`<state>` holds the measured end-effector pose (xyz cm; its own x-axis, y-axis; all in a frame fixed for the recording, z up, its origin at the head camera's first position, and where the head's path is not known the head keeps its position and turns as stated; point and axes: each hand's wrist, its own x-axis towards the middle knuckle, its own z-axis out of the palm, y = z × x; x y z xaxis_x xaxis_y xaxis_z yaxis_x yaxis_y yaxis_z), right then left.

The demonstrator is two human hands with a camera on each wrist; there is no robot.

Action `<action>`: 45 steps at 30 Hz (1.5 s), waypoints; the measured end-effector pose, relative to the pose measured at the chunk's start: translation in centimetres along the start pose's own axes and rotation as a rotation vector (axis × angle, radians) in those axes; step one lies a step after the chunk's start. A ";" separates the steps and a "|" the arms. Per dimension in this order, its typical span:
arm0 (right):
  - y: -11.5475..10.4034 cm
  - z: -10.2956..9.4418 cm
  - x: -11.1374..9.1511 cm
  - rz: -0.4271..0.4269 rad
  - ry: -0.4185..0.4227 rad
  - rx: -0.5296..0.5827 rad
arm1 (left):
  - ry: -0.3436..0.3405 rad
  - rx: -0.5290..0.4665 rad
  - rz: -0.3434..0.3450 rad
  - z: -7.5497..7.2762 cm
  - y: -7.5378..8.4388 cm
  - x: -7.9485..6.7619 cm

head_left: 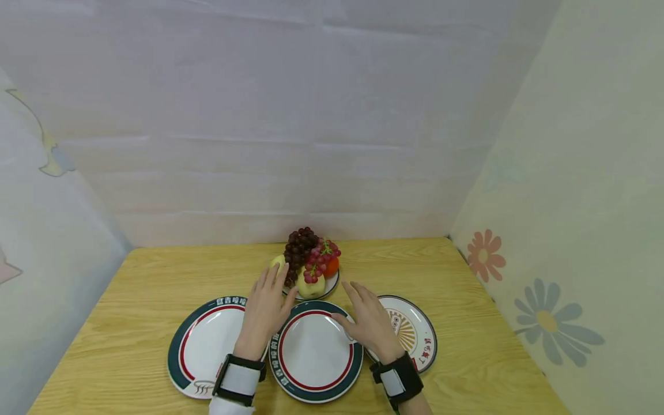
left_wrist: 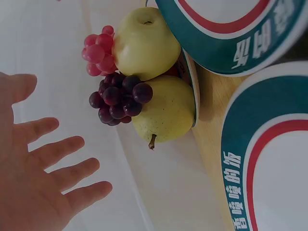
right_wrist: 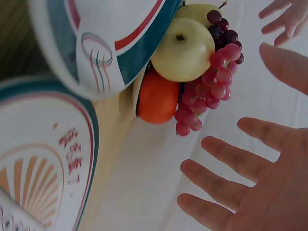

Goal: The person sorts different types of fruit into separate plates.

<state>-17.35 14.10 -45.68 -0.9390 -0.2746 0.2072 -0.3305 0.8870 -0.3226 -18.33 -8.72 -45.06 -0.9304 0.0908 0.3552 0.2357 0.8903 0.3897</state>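
My left hand (head_left: pixel 266 308) is held with fingers spread over the gap between the left plate (head_left: pixel 204 346) and the middle plate (head_left: pixel 317 353), holding nothing. Fingers apart and likewise holding nothing, my right hand (head_left: pixel 370 323) is over the space between the middle plate and the right plate (head_left: pixel 424 331). Just beyond both hands, a fruit plate (head_left: pixel 332 286) carries dark purple grapes (head_left: pixel 299 249), pink-red grapes (head_left: pixel 314 260), an orange (right_wrist: pixel 157 98), a pale yellow apple (left_wrist: pixel 147 45) and a yellow-green pear (left_wrist: pixel 166 108). The left hand partly hides the left plate and some fruit.
All the plates are on a wooden table (head_left: pixel 124 323). White cloth (head_left: pixel 311 115) hangs behind its far edge, and a flower-printed sheet (head_left: pixel 586 219) hangs at the right. The left and middle plates have dark green rims; the right one bears a sunburst print.
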 end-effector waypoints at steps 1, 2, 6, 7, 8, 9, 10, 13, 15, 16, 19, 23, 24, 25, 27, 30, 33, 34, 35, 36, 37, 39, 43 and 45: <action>0.0 0.1 0.2 0.009 -0.008 0.018 | 0.014 -0.011 0.005 0.1 0.0 0.4; -0.1 0.2 0.3 0.020 -0.018 0.034 | 0.025 -0.021 0.008 0.2 0.0 0.9; -0.2 0.7 0.8 0.091 -0.083 0.069 | 0.067 -0.042 0.011 0.6 -0.1 2.6; -0.1 0.9 0.8 0.107 -0.099 0.071 | 0.081 -0.044 0.012 0.7 -0.1 3.0; -0.1 1.1 0.8 0.118 -0.113 0.069 | 0.091 -0.044 0.013 0.8 -0.1 3.4; 0.0 1.3 0.8 0.126 -0.124 0.064 | 0.103 -0.043 0.014 1.0 -0.1 3.9; 0.0 1.5 0.7 0.127 -0.130 0.059 | 0.115 -0.042 0.014 1.1 -0.1 4.2; 0.2 2.1 0.5 0.121 -0.138 0.054 | 0.125 -0.040 0.009 1.8 -0.4 5.0; 0.3 2.3 0.3 0.109 -0.131 0.056 | 0.109 -0.034 -0.001 2.4 -0.8 5.3; 0.4 2.4 0.2 0.108 -0.127 0.057 | 0.098 -0.031 -0.006 2.7 -0.9 5.3; 0.3 2.5 -0.1 0.111 -0.117 0.070 | 0.067 -0.015 -0.021 3.7 -1.3 5.3; 0.2 2.5 -0.4 0.126 -0.104 0.082 | 0.066 0.011 -0.026 4.5 -1.5 5.3; 0.2 2.4 -0.5 0.126 -0.098 0.081 | 0.069 0.017 -0.024 4.6 -1.5 5.4; 0.2 2.4 -0.5 0.126 -0.093 0.079 | 0.070 0.021 -0.025 4.7 -1.4 5.4; 0.2 2.3 -0.6 0.123 -0.081 0.077 | 0.075 0.026 -0.022 4.8 -1.3 5.5; 0.3 2.3 -0.8 0.109 -0.069 0.076 | 0.069 0.021 -0.035 4.9 -1.1 5.6; 0.3 2.1 -0.9 0.106 -0.072 0.076 | 0.063 0.012 -0.059 4.8 -0.9 5.8; 0.3 2.0 -1.0 0.105 -0.074 0.078 | 0.063 0.013 -0.063 4.7 -0.9 5.8; 0.2 2.0 -1.0 0.106 -0.076 0.078 | 0.063 0.014 -0.067 4.6 -0.8 5.9; 0.2 1.9 -1.1 0.107 -0.076 0.078 | 0.065 0.015 -0.070 4.6 -0.8 6.0; 0.2 1.8 -1.1 0.107 -0.075 0.080 | 0.068 0.017 -0.071 4.5 -0.8 6.0; 0.2 1.8 -1.2 0.096 -0.071 0.076 | 0.079 0.020 -0.071 4.3 -0.8 6.0; 0.2 1.8 -1.3 0.075 -0.060 0.062 | 0.086 0.007 -0.080 4.0 -0.8 5.9; 0.2 1.9 -1.3 0.063 -0.058 0.058 | 0.086 -0.027 -0.090 3.8 -0.8 5.8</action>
<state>-16.37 13.93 -47.72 -0.9616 -0.2411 0.1311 -0.2736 0.8807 -0.3866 -24.99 -7.17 -46.54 -0.9207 -0.0285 0.3892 0.1610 0.8808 0.4453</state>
